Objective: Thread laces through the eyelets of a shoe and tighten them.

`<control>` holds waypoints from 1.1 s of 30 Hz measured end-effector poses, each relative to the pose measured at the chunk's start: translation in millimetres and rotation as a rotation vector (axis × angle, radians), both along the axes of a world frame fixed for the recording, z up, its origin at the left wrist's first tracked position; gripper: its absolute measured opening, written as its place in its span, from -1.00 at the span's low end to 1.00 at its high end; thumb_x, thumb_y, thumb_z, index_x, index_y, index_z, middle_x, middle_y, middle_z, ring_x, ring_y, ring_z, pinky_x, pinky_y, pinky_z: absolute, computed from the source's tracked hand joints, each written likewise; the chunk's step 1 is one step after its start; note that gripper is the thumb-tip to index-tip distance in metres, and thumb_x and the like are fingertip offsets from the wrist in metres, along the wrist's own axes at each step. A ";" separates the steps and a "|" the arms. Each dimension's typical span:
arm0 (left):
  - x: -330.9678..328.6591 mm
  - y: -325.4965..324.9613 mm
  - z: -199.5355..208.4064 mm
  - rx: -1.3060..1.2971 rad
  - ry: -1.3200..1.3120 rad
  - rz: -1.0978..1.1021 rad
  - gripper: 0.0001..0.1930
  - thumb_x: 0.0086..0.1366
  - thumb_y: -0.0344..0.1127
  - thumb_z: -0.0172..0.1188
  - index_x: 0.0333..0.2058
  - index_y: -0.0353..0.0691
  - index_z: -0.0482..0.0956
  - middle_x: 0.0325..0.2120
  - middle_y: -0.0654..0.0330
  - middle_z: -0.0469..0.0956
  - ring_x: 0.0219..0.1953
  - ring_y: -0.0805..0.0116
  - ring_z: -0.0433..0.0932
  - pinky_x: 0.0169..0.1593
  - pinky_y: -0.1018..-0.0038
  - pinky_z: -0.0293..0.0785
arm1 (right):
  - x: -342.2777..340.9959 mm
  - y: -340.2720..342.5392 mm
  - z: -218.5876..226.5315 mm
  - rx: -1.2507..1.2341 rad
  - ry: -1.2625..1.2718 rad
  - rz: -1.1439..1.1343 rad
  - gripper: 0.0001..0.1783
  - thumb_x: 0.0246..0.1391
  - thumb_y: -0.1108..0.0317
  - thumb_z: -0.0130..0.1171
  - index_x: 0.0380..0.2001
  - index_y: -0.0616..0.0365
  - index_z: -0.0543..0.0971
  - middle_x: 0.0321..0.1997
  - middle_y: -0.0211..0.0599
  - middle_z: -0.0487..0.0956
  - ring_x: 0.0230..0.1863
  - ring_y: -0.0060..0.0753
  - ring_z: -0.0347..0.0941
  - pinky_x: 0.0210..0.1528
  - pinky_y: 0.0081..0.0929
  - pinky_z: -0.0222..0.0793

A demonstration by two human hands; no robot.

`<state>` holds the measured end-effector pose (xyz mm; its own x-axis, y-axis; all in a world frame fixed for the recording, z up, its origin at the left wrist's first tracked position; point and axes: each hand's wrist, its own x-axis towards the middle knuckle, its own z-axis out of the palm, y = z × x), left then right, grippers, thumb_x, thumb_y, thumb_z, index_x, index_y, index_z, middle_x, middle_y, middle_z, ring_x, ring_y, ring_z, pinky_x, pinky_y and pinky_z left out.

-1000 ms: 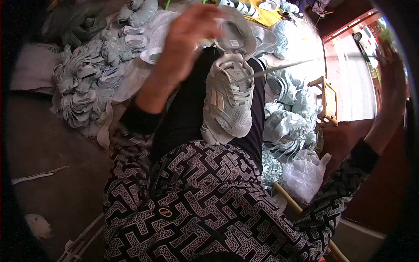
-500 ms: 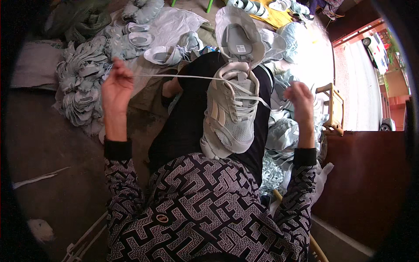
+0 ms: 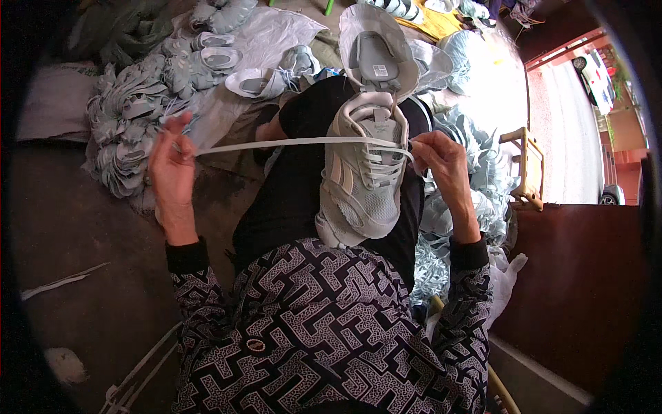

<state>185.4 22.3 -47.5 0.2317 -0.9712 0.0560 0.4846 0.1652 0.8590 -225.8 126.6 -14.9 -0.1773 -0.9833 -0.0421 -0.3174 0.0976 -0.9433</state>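
A pale grey-white sneaker (image 3: 365, 186) rests on my lap, its toe toward me, laced through its lower eyelets. From its upper eyelets a flat white shoelace (image 3: 265, 144) runs taut to the left. My left hand (image 3: 172, 169) is closed on that length of lace, well out to the left of the shoe. Against the shoe's right side, my right hand (image 3: 443, 165) pinches the lace by the upper eyelets, with thumb and forefinger together. Just beyond the sneaker's heel stands an unlaced shoe upper (image 3: 378, 52) with a grey insole showing.
Heaps of pale shoe uppers (image 3: 131, 131) lie on the floor at left, and more are piled at right (image 3: 476, 200). A few finished-looking shoes (image 3: 258, 84) sit on white sheeting ahead. A small wooden stool (image 3: 529, 169) stands at right beside a doorway.
My right hand has come in left and down to the shoe's eyelets. My left hand has moved slightly left and down, and the lace between them now lies lower across the shoe.
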 end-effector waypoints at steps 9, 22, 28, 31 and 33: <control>-85.1 12.9 -6.4 -0.044 -0.664 -0.603 -0.71 0.34 -0.34 -0.07 -0.05 -0.22 0.54 -0.40 0.33 0.52 -0.46 0.62 0.33 -0.32 0.70 0.25 | 8.6 -6.7 17.3 -0.097 0.564 0.070 -0.88 0.06 0.40 0.12 -0.44 0.24 0.52 -0.57 -0.25 0.54 -0.57 -0.36 0.46 -0.52 -0.46 0.33; -163.7 31.6 14.6 -0.611 -0.971 -0.307 -0.91 0.13 -0.44 0.20 -0.37 -0.23 0.48 -0.52 0.12 0.56 -0.47 0.23 0.59 -0.42 0.43 0.46 | 4.7 -3.4 -9.3 -0.054 0.129 0.042 -0.80 0.14 0.35 0.11 -0.44 0.29 0.51 -0.61 -0.43 0.48 -0.64 -0.67 0.31 -0.58 -0.66 0.25; -171.4 38.8 21.4 -0.667 -1.204 -0.236 -0.90 0.11 -0.36 0.15 -0.48 -0.19 0.41 -0.59 0.15 0.48 -0.46 0.15 0.54 -0.45 0.31 0.46 | 13.6 -2.3 0.4 0.000 0.127 0.007 -0.79 0.14 0.35 0.12 -0.43 0.31 0.51 -0.59 -0.40 0.50 -0.57 -0.64 0.41 -0.54 -0.66 0.31; -180.5 44.1 31.8 -0.775 -1.392 -0.192 -0.94 0.01 -0.44 0.15 -0.50 -0.20 0.44 -0.61 0.16 0.45 -0.49 0.19 0.52 -0.45 0.34 0.43 | 13.2 -2.0 1.8 -0.006 0.159 0.007 -0.80 0.13 0.36 0.11 -0.43 0.32 0.51 -0.58 -0.37 0.52 -0.55 -0.63 0.44 -0.53 -0.65 0.33; -189.3 44.8 33.9 -1.000 -1.627 -0.138 -0.91 -0.06 -0.41 0.14 -0.52 -0.15 0.42 -0.63 0.25 0.41 -0.52 0.27 0.47 -0.48 0.37 0.40 | 12.7 -3.1 3.6 -0.045 0.244 0.036 -0.83 0.12 0.38 0.11 -0.42 0.31 0.51 -0.58 -0.35 0.52 -0.57 -0.63 0.43 -0.54 -0.63 0.33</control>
<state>-3.9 67.1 -13.7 -0.6777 -0.4565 0.5765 -0.5215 0.8511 0.0609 -213.1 123.5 -11.3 -0.1416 -0.9890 0.0415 -0.5385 0.0418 -0.8416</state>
